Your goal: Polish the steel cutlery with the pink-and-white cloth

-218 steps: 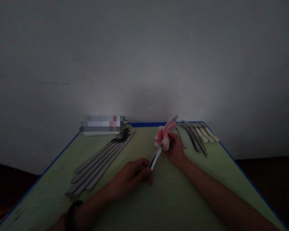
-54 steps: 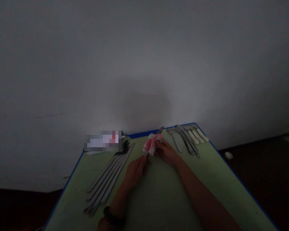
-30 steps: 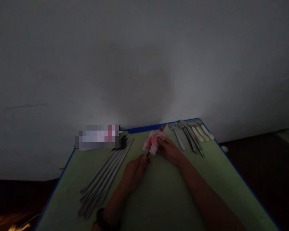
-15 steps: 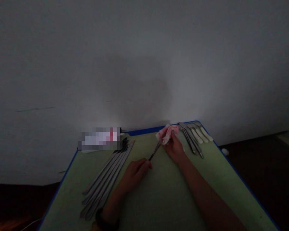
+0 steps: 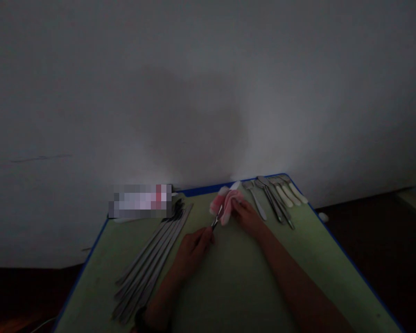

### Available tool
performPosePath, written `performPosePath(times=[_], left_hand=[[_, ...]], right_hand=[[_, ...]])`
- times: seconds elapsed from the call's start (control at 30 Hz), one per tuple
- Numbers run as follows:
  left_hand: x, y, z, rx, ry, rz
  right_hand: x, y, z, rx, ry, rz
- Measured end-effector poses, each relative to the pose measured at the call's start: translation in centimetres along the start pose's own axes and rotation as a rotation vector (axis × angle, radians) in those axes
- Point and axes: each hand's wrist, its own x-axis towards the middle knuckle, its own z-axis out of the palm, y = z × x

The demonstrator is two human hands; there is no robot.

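Observation:
My left hand [image 5: 195, 245] is closed round the lower part of a slim metal piece of cutlery [image 5: 216, 221]. Its upper end goes into the folds of a pink and white cloth [image 5: 233, 200], so I cannot tell its kind. With my right hand [image 5: 245, 216] I grip that cloth, fingers closed, around the upper part of the cutlery. Just right of the cloth lies a metal fork [image 5: 258, 201]. Beyond it are dark metal utensils [image 5: 273, 201] and several white-handled forks [image 5: 291, 193].
On the left of the green table [image 5: 229, 286], several long slim utensils [image 5: 156, 252] lie fanned out with dark upper ends. A blurred-out flat item [image 5: 138, 201] sits at the back left corner. Behind the blue table edge [image 5: 208, 188] rises a pale wall [image 5: 208, 69].
My right hand and the cloth have moved left and slightly down along the cutlery, nearer my left hand. The fork beside the cloth now shows fully. My left hand shifted slightly left.

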Motion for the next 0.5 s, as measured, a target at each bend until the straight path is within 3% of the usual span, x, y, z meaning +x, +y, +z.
performPosePath(times=[0.07, 0.17, 0.33, 0.5], left_hand=[[0.0, 0.1, 0.1, 0.032, 0.012, 0.006], [0.0, 0.0, 0.3, 0.081, 0.016, 0.027], [-0.1, -0.2, 0.5, 0.134, 0.005, 0.052], [-0.4, -0.2, 0.1, 0.075, -0.061, 0.056]], right_hand=[[-0.4, 0.0, -0.1, -0.145, -0.049, -0.012], [-0.5, 0.2, -0.2, -0.138, -0.040, -0.009], [0.3, 0.2, 0.3, 0.203, 0.165, 0.022], [0.9, -0.8, 0.3, 0.450, 0.183, -0.026]])
